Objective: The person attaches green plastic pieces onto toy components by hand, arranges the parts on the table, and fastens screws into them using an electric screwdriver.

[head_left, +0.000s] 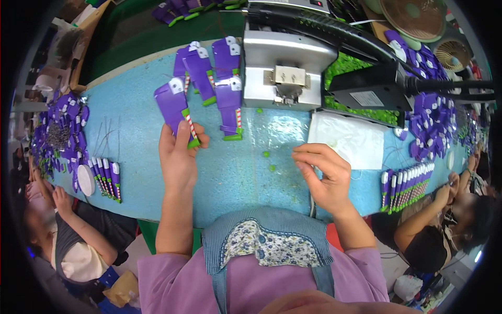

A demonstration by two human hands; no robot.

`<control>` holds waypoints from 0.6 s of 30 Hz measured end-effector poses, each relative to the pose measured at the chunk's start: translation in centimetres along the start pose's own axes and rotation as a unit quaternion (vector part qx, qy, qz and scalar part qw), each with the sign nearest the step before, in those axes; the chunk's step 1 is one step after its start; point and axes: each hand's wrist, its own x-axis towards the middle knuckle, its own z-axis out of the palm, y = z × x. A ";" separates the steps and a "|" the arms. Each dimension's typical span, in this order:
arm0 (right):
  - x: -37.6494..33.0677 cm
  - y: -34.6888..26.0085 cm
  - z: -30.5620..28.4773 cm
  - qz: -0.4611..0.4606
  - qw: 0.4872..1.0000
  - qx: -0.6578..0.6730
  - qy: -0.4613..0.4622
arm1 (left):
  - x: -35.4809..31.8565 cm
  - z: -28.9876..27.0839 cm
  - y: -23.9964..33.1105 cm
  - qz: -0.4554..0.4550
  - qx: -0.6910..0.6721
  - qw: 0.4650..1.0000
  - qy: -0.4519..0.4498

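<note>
Item: purple card pack (175, 107), a flat oblong backing card with a white label patch at its upper end and a slim pen-like piece, striped red and white with a green tip, running along its lower right edge. It is lying tilted, upper end leaning left, at the near edge of the turquoise table (130, 152).

Left hand (179, 157): it is gripping the lower end of the card pack, thumb pressing on the front beside the striped piece, fingers curling behind; the hold is closed on the pack.

Right hand (325, 175): it is hovering over the table to the right, fingers bent and drawn together at the tips, pinching something too small to make out.

Nearby stock: further purple card packs (219, 78) are lying fanned out just beyond the held one. A grey metal press machine (285, 68) is standing behind them. Loose green beads (267, 157) are lying scattered between the two hands. A clear plastic bag (348, 138) is resting to the right of the machine. A tray of green pieces (348, 70) is sitting behind it.

Other people are sitting at the lower left and lower right.
</note>
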 end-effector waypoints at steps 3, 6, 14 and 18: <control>-0.4 -0.6 0.3 -0.018 0.999 0.028 -0.007 | -4.1 2.0 -0.6 0.018 -0.124 0.987 -0.102; -0.5 -1.4 0.7 -0.052 0.997 0.059 -0.006 | -6.8 4.2 -0.5 -0.056 -0.100 0.975 -0.189; -2.0 -0.8 0.9 -0.102 0.995 0.017 0.017 | -6.5 5.6 -0.6 -0.224 -0.105 0.926 -0.286; -2.8 -0.2 0.8 -0.051 0.996 0.046 0.058 | -6.7 6.2 -1.2 -0.228 -0.103 0.926 -0.282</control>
